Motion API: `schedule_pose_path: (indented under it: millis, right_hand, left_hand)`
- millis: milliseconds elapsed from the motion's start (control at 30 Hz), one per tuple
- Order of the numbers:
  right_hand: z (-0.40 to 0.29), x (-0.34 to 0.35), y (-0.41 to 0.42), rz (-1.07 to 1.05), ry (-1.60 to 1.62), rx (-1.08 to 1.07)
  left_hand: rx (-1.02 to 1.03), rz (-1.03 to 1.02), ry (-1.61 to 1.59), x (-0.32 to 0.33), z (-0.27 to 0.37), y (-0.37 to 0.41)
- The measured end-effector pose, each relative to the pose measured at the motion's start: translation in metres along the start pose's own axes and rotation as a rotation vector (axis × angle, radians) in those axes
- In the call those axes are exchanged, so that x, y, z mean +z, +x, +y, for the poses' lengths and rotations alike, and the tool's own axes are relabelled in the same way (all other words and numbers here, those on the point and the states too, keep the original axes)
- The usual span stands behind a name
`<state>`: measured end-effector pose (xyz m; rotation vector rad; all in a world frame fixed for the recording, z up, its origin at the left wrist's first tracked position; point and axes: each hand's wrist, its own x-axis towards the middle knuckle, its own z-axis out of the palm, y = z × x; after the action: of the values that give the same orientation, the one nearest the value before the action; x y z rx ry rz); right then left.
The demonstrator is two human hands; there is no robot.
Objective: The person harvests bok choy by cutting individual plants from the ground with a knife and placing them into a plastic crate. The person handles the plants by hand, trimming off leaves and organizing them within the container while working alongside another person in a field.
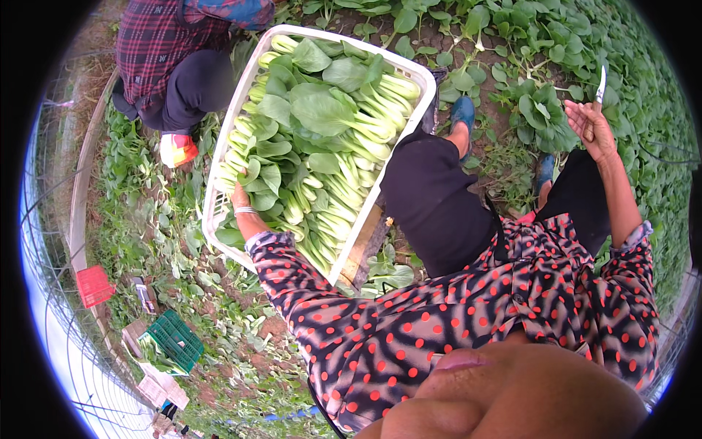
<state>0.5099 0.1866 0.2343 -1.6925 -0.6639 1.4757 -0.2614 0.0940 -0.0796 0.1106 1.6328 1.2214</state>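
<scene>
A white plastic crate full of pak choi stands at my left, its pale stalks lined up in rows and leaves bunched in the middle. Inside its left end is my left hand, with a silver bracelet at the wrist. Leaves cover most of its fingers, so whether it grips a plant cannot be seen. Raised on the right, my right hand grips the handle of a small knife, blade pointing up and away. Beneath that hand, leafy pak choi plants grow from the soil.
Another person crouches just past the crate's far left side. A green crate with greens and a red basket lie at the left. Loose leaves litter the soil. Dense plants grow on the right.
</scene>
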Motion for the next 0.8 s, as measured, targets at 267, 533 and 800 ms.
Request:
schedule_pose_path:
  millis: [267, 533, 800]
  right_hand:
    - [0.001, 0.005, 0.001, -0.014, -0.017, 0.000]
    - [-0.001, -0.014, -0.002, 0.052, -0.007, -0.035]
    - [-0.008, 0.009, 0.000, -0.056, 0.019, -0.090]
  left_hand:
    - [0.107, 0.448, 0.189, 0.044, -0.003, 0.023]
    - [0.109, 0.790, 0.866, 0.034, 0.053, -0.010]
    - [0.134, 0.675, 1.297, 0.061, 0.016, -0.030]
